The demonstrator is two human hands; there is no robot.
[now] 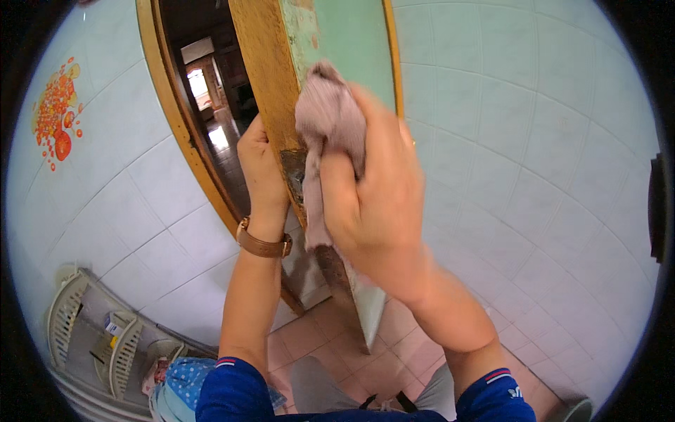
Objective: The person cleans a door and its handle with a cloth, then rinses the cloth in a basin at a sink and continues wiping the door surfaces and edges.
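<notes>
A wooden door stands ajar, its narrow edge facing me and its inner face painted pale green. My right hand grips a crumpled mauve cloth and presses it against the door's edge and green face; the hand is slightly blurred. Beside the cloth, a dark, worn metal plate is set in the edge. My left hand, with a brown watch strap at the wrist, is around the far side of the door; its fingertips are hidden behind the wood.
A wooden door frame stands left of the door, with a dark room beyond. Pale tiled walls flank it above a pink tiled floor. At lower left are a grey plastic rack and a blue dotted cloth. A bin-like rim shows at lower right.
</notes>
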